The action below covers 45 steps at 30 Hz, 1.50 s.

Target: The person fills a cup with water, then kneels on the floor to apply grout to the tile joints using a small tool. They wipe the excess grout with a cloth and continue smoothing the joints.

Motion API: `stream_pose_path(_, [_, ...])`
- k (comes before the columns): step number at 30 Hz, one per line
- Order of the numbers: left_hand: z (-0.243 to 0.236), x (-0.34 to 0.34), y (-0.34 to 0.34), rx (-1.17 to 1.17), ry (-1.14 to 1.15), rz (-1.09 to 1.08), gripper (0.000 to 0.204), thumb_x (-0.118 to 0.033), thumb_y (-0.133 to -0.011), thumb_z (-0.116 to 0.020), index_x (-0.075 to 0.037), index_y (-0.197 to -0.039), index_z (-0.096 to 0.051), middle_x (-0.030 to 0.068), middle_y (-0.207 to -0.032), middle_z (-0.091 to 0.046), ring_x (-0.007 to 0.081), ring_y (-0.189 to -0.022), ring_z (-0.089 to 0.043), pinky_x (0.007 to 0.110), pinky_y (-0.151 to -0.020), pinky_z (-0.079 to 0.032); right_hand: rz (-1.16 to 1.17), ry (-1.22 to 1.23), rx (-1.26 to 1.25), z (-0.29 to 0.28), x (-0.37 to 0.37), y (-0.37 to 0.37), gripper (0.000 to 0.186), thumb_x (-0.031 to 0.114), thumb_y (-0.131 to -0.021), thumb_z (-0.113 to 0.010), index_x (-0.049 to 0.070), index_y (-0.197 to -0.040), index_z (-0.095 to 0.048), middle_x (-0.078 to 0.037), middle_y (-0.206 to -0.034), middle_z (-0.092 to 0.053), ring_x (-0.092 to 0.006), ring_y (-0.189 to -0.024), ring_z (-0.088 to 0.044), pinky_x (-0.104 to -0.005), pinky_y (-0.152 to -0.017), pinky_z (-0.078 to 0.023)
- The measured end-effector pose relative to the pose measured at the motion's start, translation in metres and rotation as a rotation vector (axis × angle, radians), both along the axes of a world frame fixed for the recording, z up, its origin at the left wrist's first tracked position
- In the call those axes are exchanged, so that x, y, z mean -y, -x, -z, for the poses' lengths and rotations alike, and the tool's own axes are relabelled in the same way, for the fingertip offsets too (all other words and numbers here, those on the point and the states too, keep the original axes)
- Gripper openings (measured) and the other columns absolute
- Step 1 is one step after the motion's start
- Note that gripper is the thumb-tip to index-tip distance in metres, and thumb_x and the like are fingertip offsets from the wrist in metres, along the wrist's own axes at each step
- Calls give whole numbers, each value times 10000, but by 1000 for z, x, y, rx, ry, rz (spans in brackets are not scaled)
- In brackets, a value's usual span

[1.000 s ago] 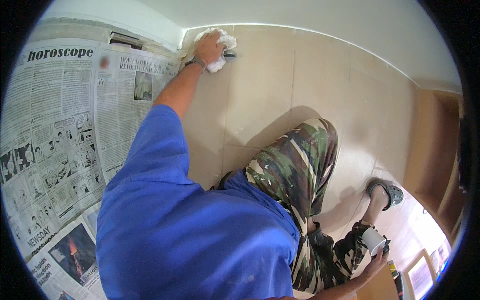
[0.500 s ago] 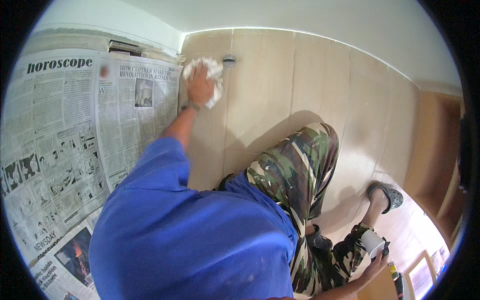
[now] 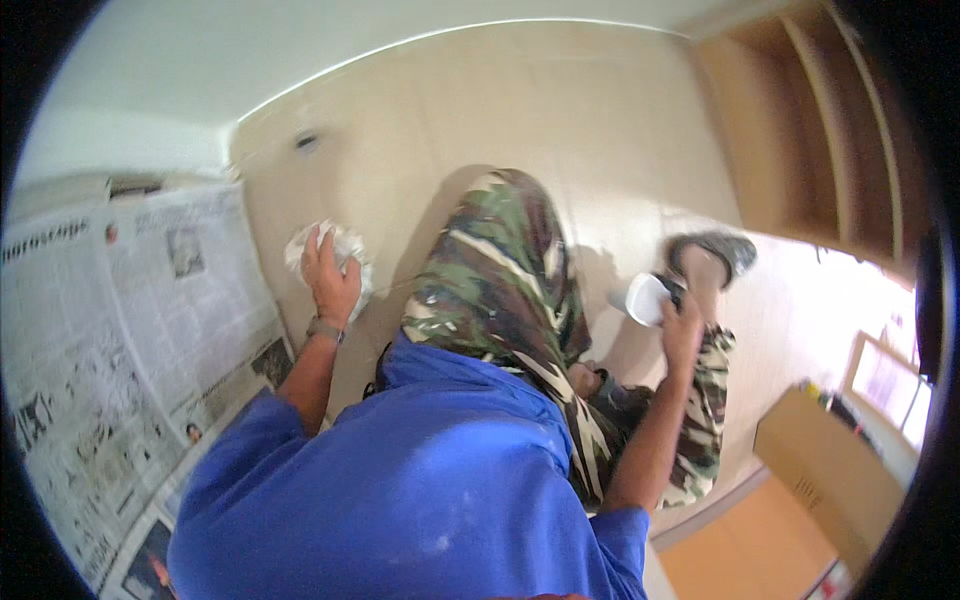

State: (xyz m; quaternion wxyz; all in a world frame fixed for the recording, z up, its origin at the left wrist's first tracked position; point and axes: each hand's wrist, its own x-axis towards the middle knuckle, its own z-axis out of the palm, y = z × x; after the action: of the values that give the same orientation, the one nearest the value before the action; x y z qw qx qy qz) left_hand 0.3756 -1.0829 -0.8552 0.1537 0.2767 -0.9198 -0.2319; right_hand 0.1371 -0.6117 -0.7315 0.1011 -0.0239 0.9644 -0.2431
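Note:
My left hand (image 3: 331, 281) lies on a crumpled white cloth (image 3: 297, 250), fingers curled over it against the beige tiled floor (image 3: 400, 110). At the right, near my foot, my right hand (image 3: 682, 325) is closed around a white container with a black part (image 3: 647, 300). Its exact kind is unclear, and my fingers hide some of the black part. The container is held above the floor, tilted, with a pale round face showing. My bent knee in camouflage trousers (image 3: 490, 260) stands between the two hands.
Newspaper sheets (image 3: 130, 320) cover the left side. A round floor drain (image 3: 306, 142) sits near the far left corner, by the white wall (image 3: 330, 40). Wooden shelving (image 3: 780, 130) stands far right. A cardboard box (image 3: 825, 470) and a framed panel (image 3: 885, 385) are at lower right.
My left hand has drawn the cloth back from beside the drain toward me. My right hand has raised the white container forward, toward my foot. The view has swung to the right.

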Motion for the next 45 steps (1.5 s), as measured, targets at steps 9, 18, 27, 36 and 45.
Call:
stream_pose_path(9, [-109,-217,171,-158,-309,950,762,-200,-678,-705,-9,-1331,-361,224,-1356,-375,385,-1219,-423,426,-1030,-353,88,147,-118,50,1,-17,216,161,-785,-627,-45,-831,-579,-205,-670,-596,-320,-618,-595,-421,-600,-453])
stream_pose_path(18, [-33,-289,200,172,-566,1073,838,-225,-631,-762,-6,-1326,-349,232,-1253,-487,361,-1147,-494,403,-974,-404,203,351,-17,54,-11,-26,272,216,-842,-611,-55,-825,-586,-150,-642,-598,-190,-543,-605,-329,-496,-476])
stream_pose_path(27, [-28,-310,205,148,-609,1004,738,-203,-632,-748,-41,-1267,-409,212,-1096,-572,359,-1031,-561,411,-882,-456,275,383,64,64,-41,-29,298,241,-899,-547,-54,-864,-575,-175,-653,-598,-219,-564,-617,-357,-538,-482])
stream_pose_path(36, [-29,-304,201,201,-610,996,762,-112,-612,-778,-54,-1267,-393,187,-1139,-557,349,-1058,-554,397,-882,-462,-276,-105,-5,-10,-11,-32,122,158,-794,-584,57,-859,-608,-194,-814,-634,-361,-771,-624,-452,-669,-499])
stream_pose_path(45, [-19,-302,199,153,-707,1009,730,-68,-607,-772,-102,-1251,-432,171,-1070,-592,354,-1015,-572,393,-846,-473,-636,-561,120,6,37,-12,123,107,-739,-600,40,-816,-668,-129,-798,-670,-268,-787,-666,-375,-671,-550])
